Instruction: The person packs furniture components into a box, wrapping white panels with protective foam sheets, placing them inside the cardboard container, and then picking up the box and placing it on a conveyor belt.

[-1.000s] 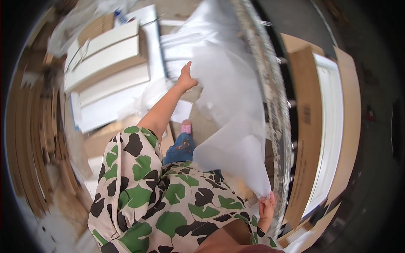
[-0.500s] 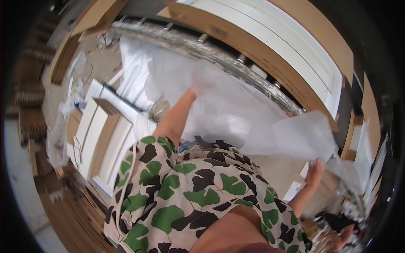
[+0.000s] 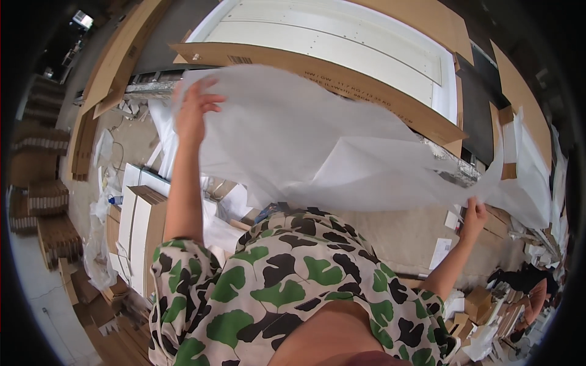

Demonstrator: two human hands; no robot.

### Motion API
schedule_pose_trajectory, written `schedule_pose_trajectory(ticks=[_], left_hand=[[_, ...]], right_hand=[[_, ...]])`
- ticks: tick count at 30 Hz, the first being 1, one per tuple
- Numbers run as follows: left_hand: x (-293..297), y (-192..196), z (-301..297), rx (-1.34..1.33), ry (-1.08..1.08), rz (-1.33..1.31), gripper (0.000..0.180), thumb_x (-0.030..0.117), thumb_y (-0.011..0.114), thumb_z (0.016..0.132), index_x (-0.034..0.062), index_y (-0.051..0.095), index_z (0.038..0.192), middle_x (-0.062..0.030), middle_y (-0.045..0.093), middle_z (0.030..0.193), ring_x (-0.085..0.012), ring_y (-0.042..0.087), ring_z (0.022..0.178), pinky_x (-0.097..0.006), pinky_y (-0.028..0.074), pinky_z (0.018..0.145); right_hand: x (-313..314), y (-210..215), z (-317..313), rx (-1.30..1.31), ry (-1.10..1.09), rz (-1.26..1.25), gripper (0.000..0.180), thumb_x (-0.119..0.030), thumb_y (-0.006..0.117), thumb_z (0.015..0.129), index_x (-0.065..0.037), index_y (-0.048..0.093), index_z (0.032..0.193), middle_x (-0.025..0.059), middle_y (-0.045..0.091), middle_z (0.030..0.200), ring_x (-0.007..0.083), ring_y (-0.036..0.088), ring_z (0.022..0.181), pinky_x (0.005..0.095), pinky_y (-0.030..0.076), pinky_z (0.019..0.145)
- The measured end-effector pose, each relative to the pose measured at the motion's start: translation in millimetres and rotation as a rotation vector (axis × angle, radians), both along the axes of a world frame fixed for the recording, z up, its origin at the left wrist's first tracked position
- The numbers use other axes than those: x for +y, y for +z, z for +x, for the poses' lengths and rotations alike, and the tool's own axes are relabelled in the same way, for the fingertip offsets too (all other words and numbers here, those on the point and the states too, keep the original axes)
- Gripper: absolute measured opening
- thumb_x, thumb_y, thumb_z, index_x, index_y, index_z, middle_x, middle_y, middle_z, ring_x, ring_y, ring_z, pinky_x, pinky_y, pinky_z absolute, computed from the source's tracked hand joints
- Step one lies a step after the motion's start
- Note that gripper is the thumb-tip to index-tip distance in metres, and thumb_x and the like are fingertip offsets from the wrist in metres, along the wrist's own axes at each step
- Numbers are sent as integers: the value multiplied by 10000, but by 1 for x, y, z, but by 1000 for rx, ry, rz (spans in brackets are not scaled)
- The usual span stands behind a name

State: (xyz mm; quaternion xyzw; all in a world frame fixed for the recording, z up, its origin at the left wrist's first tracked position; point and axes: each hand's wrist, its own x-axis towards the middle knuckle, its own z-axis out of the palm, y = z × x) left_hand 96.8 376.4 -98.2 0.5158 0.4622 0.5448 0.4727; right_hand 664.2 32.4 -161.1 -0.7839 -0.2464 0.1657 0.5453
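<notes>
A thin, translucent white packing sheet (image 3: pixel 274 134) spreads in front of me, its surface rippled and lifted. My left hand (image 3: pixel 195 110) is raised at the sheet's far left end, fingers stretched apart against it. At the near right corner, my right hand (image 3: pixel 474 218) is closed, pinching the sheet's edge. Just beyond the sheet lies an open cardboard box (image 3: pixel 342 88) with white panels (image 3: pixel 342 39) inside, on a dark conveyor. The sheet covers part of the conveyor's near side.
On the left are boxed white panels (image 3: pixel 137 226) and stacks of folded cardboard (image 3: pixel 58 238). White wrapping (image 3: pixel 528 177) hangs at the right. Cardboard scraps (image 3: pixel 479 305) litter the floor at lower right, near another person's arm (image 3: pixel 537 299).
My left hand has swung left and away from me, and the sheet's left part has risen toward the box. My right hand has shifted slightly up and now pinches the sheet's edge.
</notes>
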Motion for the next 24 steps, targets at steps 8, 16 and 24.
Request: schedule_pose_trajectory(ticks=[8, 16, 24], left_hand=[[21, 152, -45, 103, 360, 586, 256, 201, 483, 901, -38, 425, 970, -120, 560, 811, -250, 636, 691, -313, 534, 618], [60, 249, -43, 374, 564, 964, 333, 182, 525, 869, -66, 423, 1068, -165, 546, 966, -218, 545, 923, -279, 425, 809], [148, 92, -38, 1148, 557, 881, 489, 374, 496, 838, 4, 450, 1156, -274, 446, 1180, -417, 455, 1056, -445, 392, 874]], right_hand=[[-27, -1, 42, -331, -134, -165, 185, -183, 554, 826, -23, 622, 889, 44, 592, 772, 138, 544, 731, 259, 433, 654], [-27, 55, 46, -621, -257, -448, 173, -186, 541, 804, -44, 604, 880, 69, 585, 781, 192, 569, 749, 309, 461, 653], [-13, 37, 77, -1209, -325, -847, 164, -190, 528, 783, -65, 587, 871, 95, 578, 791, 247, 594, 767, 359, 489, 652]])
